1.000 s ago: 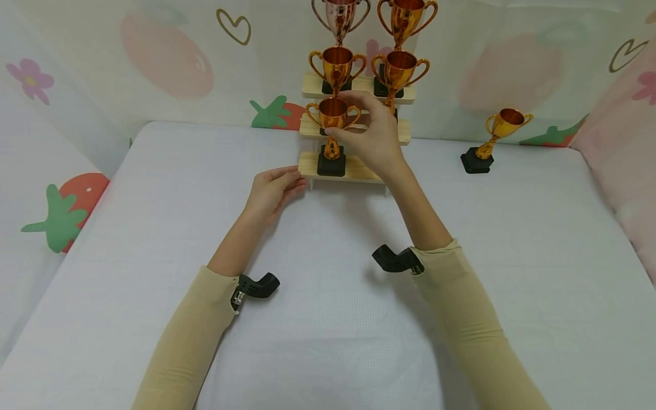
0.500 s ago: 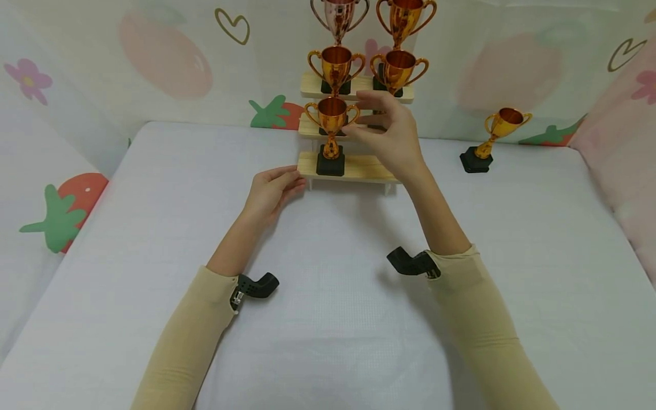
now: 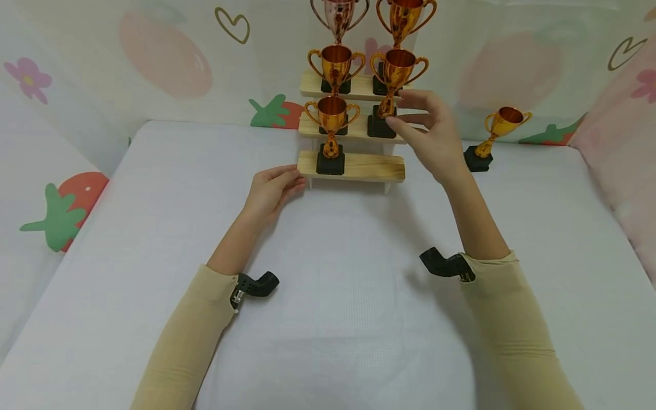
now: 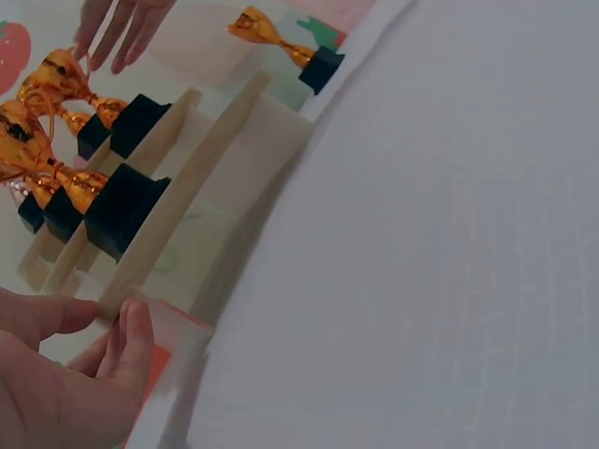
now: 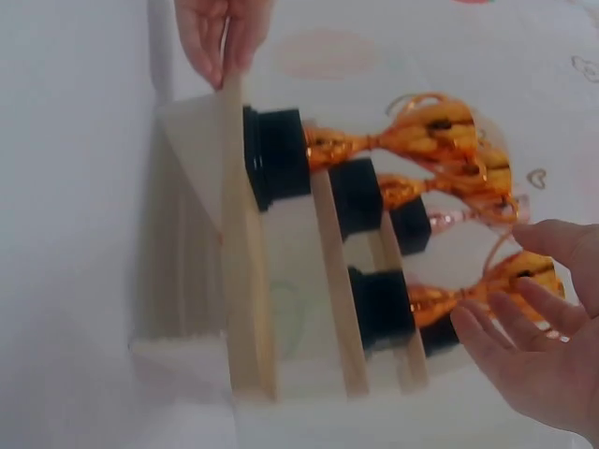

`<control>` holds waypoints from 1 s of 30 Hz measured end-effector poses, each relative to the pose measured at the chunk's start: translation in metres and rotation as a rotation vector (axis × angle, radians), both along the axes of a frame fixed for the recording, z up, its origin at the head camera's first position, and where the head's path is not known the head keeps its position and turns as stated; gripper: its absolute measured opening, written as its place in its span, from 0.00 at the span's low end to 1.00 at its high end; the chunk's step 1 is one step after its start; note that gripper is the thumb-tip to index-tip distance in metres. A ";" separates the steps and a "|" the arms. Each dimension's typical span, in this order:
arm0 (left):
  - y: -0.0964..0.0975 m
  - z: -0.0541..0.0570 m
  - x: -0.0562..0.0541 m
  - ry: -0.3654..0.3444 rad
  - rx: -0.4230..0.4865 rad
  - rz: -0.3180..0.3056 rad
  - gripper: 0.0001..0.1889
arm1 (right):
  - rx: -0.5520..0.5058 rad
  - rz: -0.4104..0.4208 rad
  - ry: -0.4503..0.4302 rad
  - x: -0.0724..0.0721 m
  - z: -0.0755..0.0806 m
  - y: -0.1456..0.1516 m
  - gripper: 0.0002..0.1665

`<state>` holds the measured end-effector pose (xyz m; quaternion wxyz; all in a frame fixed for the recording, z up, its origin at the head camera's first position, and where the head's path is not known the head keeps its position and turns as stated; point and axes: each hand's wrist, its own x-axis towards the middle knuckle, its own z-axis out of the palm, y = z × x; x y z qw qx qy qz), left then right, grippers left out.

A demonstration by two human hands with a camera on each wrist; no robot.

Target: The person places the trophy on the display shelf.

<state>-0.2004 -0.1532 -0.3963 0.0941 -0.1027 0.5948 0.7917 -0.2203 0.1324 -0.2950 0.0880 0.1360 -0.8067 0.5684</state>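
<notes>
In the head view a three-tier wooden shelf [image 3: 376,168] stands at the back of the table. My left hand [image 3: 270,193] pinches the left end of its lowest board [image 4: 140,253], thumb above and fingers below in the left wrist view. A gold trophy cup [image 3: 332,114] with a black base stands upright on that board's left half. To the right of the shelf, my right hand [image 3: 434,136] is raised with loosely bent fingers and holds nothing. Its fingertips are nearest the gold trophy [image 3: 399,69] on the middle board's right side; whether they touch it I cannot tell.
Behind are another gold trophy [image 3: 336,65] on the middle left, a pinkish trophy [image 3: 340,20] and a gold one [image 3: 405,21] on the top board. A further gold trophy [image 3: 504,122] stands on the white-covered table [image 3: 328,319] to the right. A printed curtain hangs behind.
My right hand has let go of the front trophy and drawn away to the right, uncovering the bottom board's right half. The left hand stays on the shelf's end.
</notes>
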 end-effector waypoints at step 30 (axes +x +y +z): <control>0.001 -0.001 0.000 -0.004 0.010 0.012 0.22 | 0.055 -0.341 0.016 -0.010 -0.002 0.123 0.29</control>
